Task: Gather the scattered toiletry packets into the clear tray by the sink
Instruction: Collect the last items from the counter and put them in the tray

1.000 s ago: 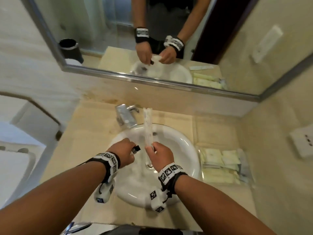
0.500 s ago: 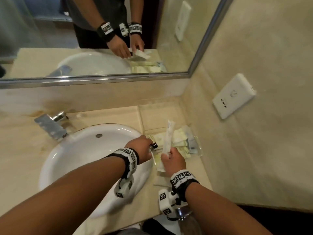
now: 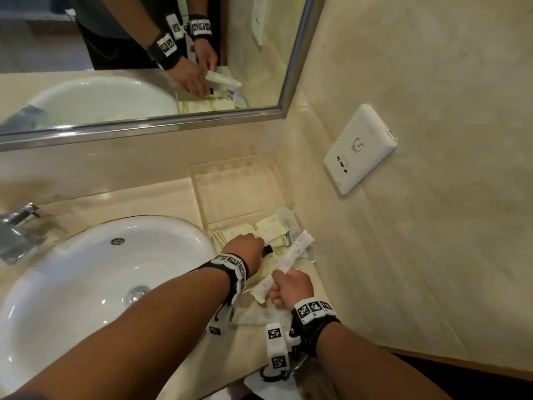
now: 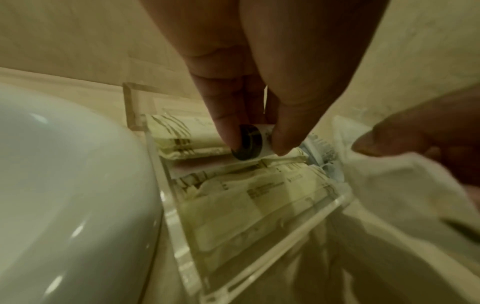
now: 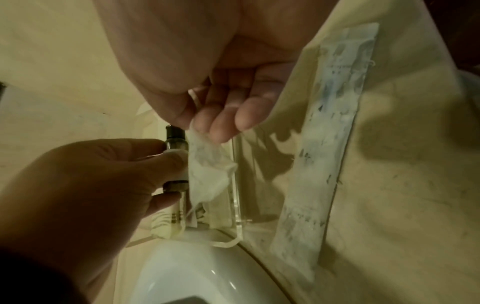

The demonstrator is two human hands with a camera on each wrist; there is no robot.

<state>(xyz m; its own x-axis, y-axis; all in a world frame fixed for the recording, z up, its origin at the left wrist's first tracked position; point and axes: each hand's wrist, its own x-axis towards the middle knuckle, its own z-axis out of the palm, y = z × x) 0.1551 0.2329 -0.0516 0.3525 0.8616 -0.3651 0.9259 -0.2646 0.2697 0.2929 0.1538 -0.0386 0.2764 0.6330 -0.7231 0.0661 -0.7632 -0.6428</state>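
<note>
Several cream packets (image 3: 268, 229) already lie in the clear acrylic tray (image 3: 199, 180) at the white sink's (image 3: 86, 272) three o'clock, while the left hand (image 3: 245, 249) pinches a small black-capped bottle (image 3: 267, 249) above them and the right hand (image 3: 291, 287) grips a long white sachet (image 3: 297, 249), both seemingly unplaced.

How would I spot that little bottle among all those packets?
Find the white sink, then the clear tray to its right. Over the tray's cream packets, the left hand pinches the small bottle: alone there, it is round, with a black cap.
</note>
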